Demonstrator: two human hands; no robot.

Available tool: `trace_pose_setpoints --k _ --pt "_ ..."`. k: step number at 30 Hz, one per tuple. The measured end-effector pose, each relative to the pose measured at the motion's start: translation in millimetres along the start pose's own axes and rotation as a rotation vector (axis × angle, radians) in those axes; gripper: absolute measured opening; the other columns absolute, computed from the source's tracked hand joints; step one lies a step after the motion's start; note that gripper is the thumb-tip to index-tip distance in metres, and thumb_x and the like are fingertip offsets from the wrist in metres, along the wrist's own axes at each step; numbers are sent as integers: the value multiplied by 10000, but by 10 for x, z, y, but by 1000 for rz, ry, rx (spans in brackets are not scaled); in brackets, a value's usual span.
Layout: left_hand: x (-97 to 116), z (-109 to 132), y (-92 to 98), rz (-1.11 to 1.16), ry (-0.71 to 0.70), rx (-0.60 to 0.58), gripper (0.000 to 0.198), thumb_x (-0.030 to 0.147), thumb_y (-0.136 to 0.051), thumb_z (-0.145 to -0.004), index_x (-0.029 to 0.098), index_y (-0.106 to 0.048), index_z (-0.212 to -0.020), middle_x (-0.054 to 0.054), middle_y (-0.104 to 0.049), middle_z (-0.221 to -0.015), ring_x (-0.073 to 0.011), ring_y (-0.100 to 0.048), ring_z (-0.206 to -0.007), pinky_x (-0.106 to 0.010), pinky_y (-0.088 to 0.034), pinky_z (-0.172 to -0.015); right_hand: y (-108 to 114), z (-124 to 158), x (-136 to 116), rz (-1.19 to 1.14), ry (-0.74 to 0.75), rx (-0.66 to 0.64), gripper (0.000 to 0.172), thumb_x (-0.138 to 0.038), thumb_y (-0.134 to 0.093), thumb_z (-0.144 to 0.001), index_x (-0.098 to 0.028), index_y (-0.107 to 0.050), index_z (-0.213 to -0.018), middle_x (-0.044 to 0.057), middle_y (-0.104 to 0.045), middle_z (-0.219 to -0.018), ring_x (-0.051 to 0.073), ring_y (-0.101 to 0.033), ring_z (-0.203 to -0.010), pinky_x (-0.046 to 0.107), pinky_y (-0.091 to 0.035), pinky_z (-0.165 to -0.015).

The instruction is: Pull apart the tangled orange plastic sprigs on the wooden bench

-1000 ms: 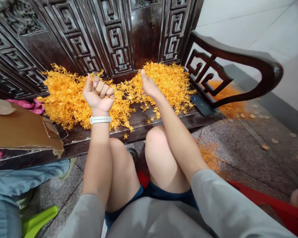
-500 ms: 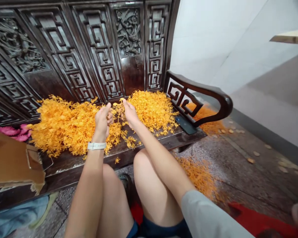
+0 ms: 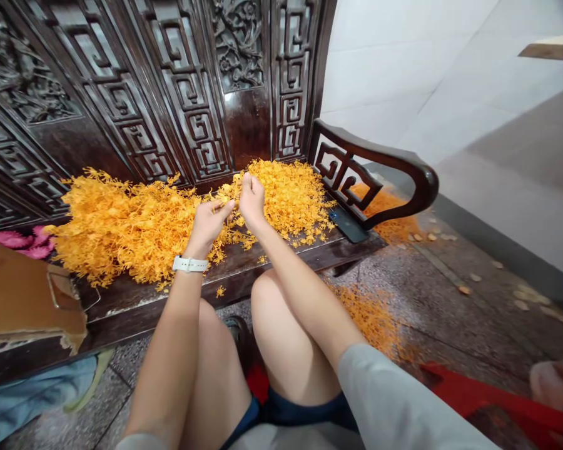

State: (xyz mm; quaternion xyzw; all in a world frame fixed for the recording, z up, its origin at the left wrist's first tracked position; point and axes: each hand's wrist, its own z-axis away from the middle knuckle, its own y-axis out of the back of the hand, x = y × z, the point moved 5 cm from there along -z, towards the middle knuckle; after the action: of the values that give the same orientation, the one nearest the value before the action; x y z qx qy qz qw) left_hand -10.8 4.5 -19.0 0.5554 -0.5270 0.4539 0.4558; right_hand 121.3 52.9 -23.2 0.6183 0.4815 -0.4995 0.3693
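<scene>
My left hand [image 3: 209, 225], with a pale watch band [image 3: 190, 264] on its wrist, pinches at a small yellow-orange artificial flower piece [image 3: 225, 201] between thumb and fingers. Close beside it, my right hand [image 3: 252, 199] is closed with its thumb up, and yellow bits show at its left edge; what lies inside its fingers is mostly hidden. Both hands are over the dark wooden bench [image 3: 169, 307]. A large heap of yellow-orange artificial flower pieces [image 3: 122, 225] spreads to the left, and a smaller heap [image 3: 293, 197] lies behind and right of my right hand.
A phone [image 3: 348, 225] lies by the bench's carved armrest [image 3: 380, 153]. At the left stand a cardboard box [image 3: 23, 300] and pink pieces [image 3: 32, 242]. Orange pieces [image 3: 368, 319] litter the floor at right. Another person's hand [image 3: 556, 381] is at the right edge.
My hands have come closer together. The left has moved right and its thumb and fingers now point right; the right has turned more upright. The view has shifted slightly.
</scene>
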Motion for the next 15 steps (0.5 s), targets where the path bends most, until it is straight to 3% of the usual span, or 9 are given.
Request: trace_pose_setpoints --k 3,8,12,15 --pt "-23 -24 -46 -50 -89 9 347 346 -808 -881 170 -665 -618 -16 -601 -574 -100 -445 -522 -219 -326 -514 8 7 -3 -12 47 105 544 -726 -430 -1026 -251 -402 -762 12 -473 -744 176 -470 -734 309 -406 -678" --pt "19 -6 -48 162 -33 -57 260 324 -735 -935 193 -659 -724 -15 -597 -585 -120 -520 -541 -213 -415 -538 19 56 -162 -3 96 98 592 -718 -461 -1012 -249 -293 -692 -16 -343 -654 153 -374 -647 304 -355 -612" --pt "104 48 -91 319 66 -105 212 183 -675 -912 195 -599 -714 38 -476 -536 -82 -446 -479 -183 -387 -510 -23 55 -286 -16 73 52 598 -760 -433 -1001 -248 -347 -703 -4 -390 -667 151 -392 -651 288 -338 -584" --pt "93 29 -194 401 119 -8 244 76 -638 -861 199 -530 -680 58 -426 -545 -60 -380 -449 -165 -325 -464 -152 -70 -154 -21 19 112 606 -777 -352 -1017 -244 -378 -729 8 -437 -701 149 -428 -668 276 -356 -585"
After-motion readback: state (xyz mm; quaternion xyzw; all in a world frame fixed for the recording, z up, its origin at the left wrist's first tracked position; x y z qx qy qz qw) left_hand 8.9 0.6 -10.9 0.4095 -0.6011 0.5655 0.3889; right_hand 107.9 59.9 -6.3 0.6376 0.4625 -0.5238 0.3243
